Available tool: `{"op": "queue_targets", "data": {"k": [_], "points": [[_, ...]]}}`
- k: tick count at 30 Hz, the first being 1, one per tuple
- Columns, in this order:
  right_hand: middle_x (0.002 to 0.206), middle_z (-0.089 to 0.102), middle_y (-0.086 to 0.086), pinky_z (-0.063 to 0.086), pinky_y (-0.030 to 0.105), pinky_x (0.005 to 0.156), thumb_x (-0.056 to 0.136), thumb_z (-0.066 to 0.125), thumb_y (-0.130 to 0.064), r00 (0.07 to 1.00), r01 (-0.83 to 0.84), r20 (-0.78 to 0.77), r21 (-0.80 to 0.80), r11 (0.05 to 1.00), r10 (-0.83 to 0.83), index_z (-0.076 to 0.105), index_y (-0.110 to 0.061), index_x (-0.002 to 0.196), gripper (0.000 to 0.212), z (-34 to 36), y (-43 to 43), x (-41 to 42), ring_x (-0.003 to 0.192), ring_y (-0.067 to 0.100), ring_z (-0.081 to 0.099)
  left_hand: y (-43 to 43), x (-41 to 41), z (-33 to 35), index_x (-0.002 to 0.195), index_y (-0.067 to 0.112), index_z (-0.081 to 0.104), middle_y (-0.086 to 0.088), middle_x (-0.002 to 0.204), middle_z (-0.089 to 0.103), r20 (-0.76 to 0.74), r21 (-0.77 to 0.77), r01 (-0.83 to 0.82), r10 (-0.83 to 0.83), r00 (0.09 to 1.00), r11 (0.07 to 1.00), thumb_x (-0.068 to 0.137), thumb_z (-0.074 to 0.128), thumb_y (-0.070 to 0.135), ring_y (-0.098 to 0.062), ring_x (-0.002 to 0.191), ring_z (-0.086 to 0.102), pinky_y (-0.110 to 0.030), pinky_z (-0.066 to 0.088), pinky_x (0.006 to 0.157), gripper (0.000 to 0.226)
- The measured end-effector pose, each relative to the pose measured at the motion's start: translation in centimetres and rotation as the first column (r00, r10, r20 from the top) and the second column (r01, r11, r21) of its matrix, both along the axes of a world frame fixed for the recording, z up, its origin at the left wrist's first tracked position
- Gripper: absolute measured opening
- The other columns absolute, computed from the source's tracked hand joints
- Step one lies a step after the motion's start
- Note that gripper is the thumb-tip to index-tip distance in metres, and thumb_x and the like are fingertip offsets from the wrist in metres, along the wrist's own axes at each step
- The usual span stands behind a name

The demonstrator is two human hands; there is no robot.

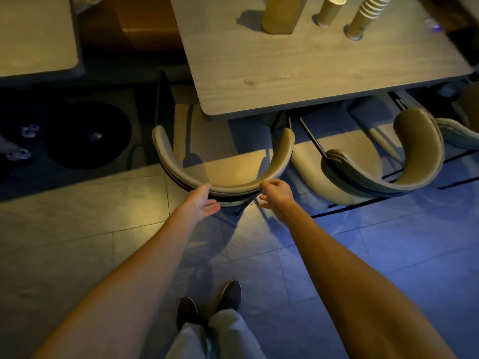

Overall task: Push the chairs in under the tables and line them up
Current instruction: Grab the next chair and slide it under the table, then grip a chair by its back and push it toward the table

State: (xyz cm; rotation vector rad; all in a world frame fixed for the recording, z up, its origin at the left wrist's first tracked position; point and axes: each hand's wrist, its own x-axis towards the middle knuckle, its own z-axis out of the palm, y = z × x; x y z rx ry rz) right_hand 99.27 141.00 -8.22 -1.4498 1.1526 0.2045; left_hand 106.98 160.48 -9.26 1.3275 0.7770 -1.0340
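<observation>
A beige chair with a curved backrest (225, 186) stands in front of me, its seat partly under the near edge of a wooden table (298, 73). My left hand (201, 203) is open, palm against the left rear of the backrest. My right hand (276, 195) hovers with fingers spread at the right rear of the backrest, barely touching it or just off it. A second beige chair (404, 161) stands to the right, turned at an angle, its seat half under the same table.
On the table stand a tall box (280, 14) and stacks of paper cups (365, 16). Another table (36, 42) sits at the far left with a round black base (88, 136) beneath it. A third chair (458, 133) shows at the right edge. Tiled floor lies around my feet (210, 304).
</observation>
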Motion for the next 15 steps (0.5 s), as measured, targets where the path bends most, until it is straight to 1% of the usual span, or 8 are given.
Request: {"op": "queue_targets", "data": {"k": [2,4,6,8,9,12,14,15], "points": [[0.094,0.064,0.010,0.063,0.042,0.079,0.092,0.058,-0.013,0.998,-0.041,0.038,-0.028,0.999,0.042,0.065,-0.017,0.092,0.008,2.1,0.8,-0.2,0.083,0.020,0.063,0.2,-0.1,2.1,0.145,0.008,0.041,-0.022,0.123,0.058,0.057,0.001,0.038,-0.038,0.998,0.999,0.104,0.048,0.031,-0.032,0.109,0.063,-0.037,0.055,0.091,0.048],[0.090,0.064,0.011,0.063,0.041,0.079,0.090,0.058,-0.015,0.996,-0.053,0.073,-0.059,0.997,0.057,0.067,-0.015,0.097,0.012,4.1,1.5,-0.6,0.078,0.019,0.063,0.2,-0.2,4.1,0.140,0.009,0.045,-0.017,0.116,0.060,0.126,0.011,0.086,-0.087,0.988,0.996,0.104,0.045,0.029,-0.029,0.103,0.062,-0.037,0.054,0.090,0.041],[0.096,0.067,0.011,0.063,0.040,0.079,0.091,0.059,-0.017,0.992,-0.074,0.100,-0.089,0.993,0.082,0.067,-0.015,0.102,0.014,6.1,1.9,-1.1,0.085,0.023,0.067,-0.1,-0.6,6.0,0.136,0.011,0.048,-0.015,0.115,0.062,0.185,0.026,0.151,-0.153,0.971,0.988,0.105,0.043,0.029,-0.026,0.101,0.062,-0.036,0.055,0.088,0.036],[0.102,0.068,0.012,0.063,0.044,0.080,0.090,0.060,-0.018,0.988,-0.090,0.118,-0.118,0.989,0.104,0.068,-0.017,0.097,0.011,8.0,2.0,-1.8,0.095,0.027,0.070,-0.8,-1.0,7.8,0.131,0.013,0.051,-0.013,0.112,0.062,0.235,0.034,0.198,-0.201,0.951,0.980,0.105,0.042,0.028,-0.023,0.095,0.063,-0.035,0.055,0.084,0.031],[0.101,0.069,0.012,0.063,0.045,0.080,0.088,0.060,-0.019,0.986,-0.089,0.127,-0.126,0.988,0.105,0.068,-0.018,0.094,0.010,8.9,1.9,-2.2,0.095,0.028,0.071,-1.3,-1.4,8.7,0.128,0.014,0.052,-0.011,0.108,0.062,0.260,0.040,0.219,-0.222,0.940,0.975,0.105,0.042,0.027,-0.021,0.091,0.062,-0.034,0.055,0.082,0.028],[0.093,0.069,0.011,0.063,0.043,0.074,0.088,0.060,-0.023,0.983,-0.100,0.136,-0.159,0.982,0.122,0.068,-0.018,0.090,0.009,11.1,0.8,-3.8,0.079,0.022,0.070,-3.4,-2.7,11.0,0.123,0.013,0.054,-0.007,0.095,0.061,0.331,0.065,0.289,-0.294,0.897,0.955,0.104,0.044,0.026,-0.018,0.078,0.061,-0.031,0.054,0.070,0.025],[0.088,0.067,0.011,0.060,0.038,0.067,0.091,0.060,-0.024,0.981,-0.099,0.150,-0.174,0.980,0.126,0.067,-0.015,0.095,0.012,12.5,-0.4,-5.2,0.071,0.018,0.064,-5.2,-3.9,12.4,0.120,0.014,0.055,-0.007,0.095,0.061,0.368,0.068,0.332,-0.333,0.868,0.941,0.103,0.046,0.026,-0.018,0.076,0.061,-0.029,0.053,0.066,0.022],[0.086,0.065,0.010,0.058,0.037,0.066,0.093,0.059,-0.022,0.980,-0.091,0.157,-0.181,0.979,0.121,0.067,-0.012,0.100,0.014,13.2,-1.2,-6.0,0.070,0.017,0.062,-6.3,-4.5,13.1,0.119,0.014,0.055,-0.008,0.096,0.061,0.385,0.068,0.355,-0.353,0.853,0.932,0.103,0.046,0.026,-0.018,0.075,0.060,-0.029,0.052,0.064,0.022]]}}
